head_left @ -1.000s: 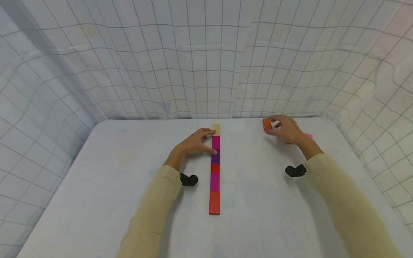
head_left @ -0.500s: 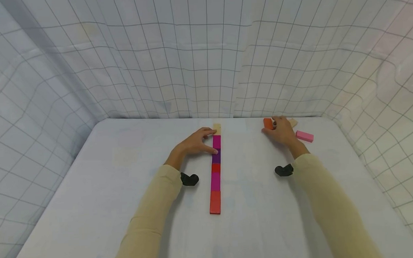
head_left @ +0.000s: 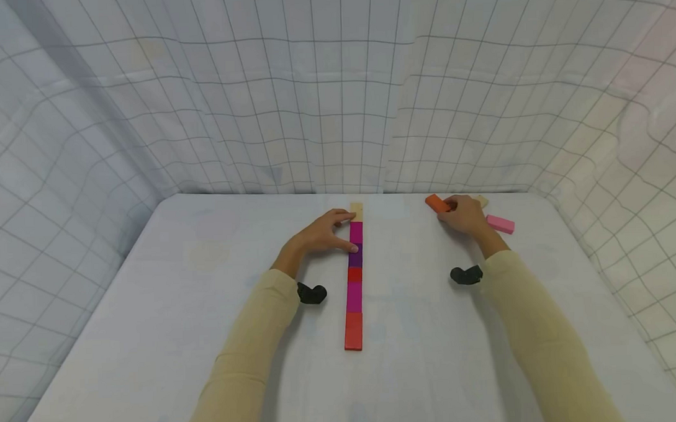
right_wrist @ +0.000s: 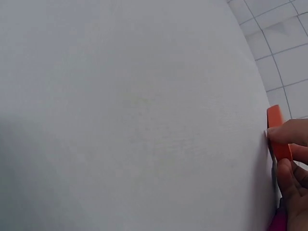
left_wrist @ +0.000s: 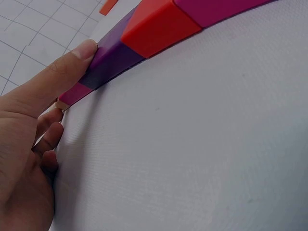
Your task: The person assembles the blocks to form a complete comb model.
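A straight row of coloured blocks runs front to back on the table: a red block [head_left: 353, 331] nearest, then magenta, a small red block [left_wrist: 161, 29], a purple block [left_wrist: 108, 60], magenta, and a cream block [head_left: 356, 211] farthest. My left hand [head_left: 319, 233] touches the row from its left side, thumb on the purple block and a fingertip at the cream one, fingers spread. Near the back edge, my right hand [head_left: 465, 214] pinches an orange block [head_left: 437, 203], also seen in the right wrist view [right_wrist: 278, 120]. The orange block lies slanted.
A pink block [head_left: 500, 224] lies to the right of my right hand, and a cream piece [head_left: 482, 201] is partly hidden behind that hand. In the right wrist view, something magenta [right_wrist: 279, 221] shows at the bottom edge. Grid-patterned cloth hangs around the table [head_left: 207, 315].
My right hand has moved left and closed its fingers on the orange block, which has turned to a slant. The pink block came into fuller view. My left hand has stayed on the row.
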Motion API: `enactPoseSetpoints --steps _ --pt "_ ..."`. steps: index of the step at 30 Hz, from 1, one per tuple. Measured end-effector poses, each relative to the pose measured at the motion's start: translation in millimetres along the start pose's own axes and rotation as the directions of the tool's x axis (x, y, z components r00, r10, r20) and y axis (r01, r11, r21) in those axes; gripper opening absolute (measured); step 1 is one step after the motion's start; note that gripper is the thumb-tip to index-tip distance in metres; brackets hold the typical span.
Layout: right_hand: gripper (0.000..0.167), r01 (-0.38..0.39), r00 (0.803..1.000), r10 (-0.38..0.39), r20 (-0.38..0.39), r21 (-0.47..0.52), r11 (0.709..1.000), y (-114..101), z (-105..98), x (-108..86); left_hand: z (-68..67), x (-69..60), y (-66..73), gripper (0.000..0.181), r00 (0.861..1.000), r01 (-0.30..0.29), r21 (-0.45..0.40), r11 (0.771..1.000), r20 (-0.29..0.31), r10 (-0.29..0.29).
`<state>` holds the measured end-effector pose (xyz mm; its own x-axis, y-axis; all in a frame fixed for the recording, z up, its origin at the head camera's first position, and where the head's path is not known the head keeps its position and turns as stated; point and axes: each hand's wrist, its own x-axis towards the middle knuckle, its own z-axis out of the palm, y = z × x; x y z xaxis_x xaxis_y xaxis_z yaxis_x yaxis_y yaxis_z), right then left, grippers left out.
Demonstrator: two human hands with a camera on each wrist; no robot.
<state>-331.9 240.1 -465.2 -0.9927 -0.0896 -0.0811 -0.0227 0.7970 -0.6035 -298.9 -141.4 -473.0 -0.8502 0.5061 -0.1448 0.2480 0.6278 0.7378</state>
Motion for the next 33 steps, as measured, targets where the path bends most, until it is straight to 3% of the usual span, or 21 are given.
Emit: enactPoseSetpoints --steps 5,14,33 --pt "0.056 -0.02 1.0 0.02 0.008 0.079 0.997 2 -5 -2.6 0.5 -0.5 1.4 0.092 1.0 0.006 0.004 1.0 -0.001 -0.006" --pt "0.045 0.13 0.982 -0.135 0.134 0.049 0.99 -16 -7 -5.6 -1.5 -3.4 6.2 0.091 1.0 0.007 0.012 1.0 0.003 -0.007" --pt "0.04 0.253 0.945 -0.267 0.187 0.095 0.963 -65 28 6.4 -0.1 -3.2 8.1 0.092 1.0 0.022 0.007 1.0 -0.005 -0.022"
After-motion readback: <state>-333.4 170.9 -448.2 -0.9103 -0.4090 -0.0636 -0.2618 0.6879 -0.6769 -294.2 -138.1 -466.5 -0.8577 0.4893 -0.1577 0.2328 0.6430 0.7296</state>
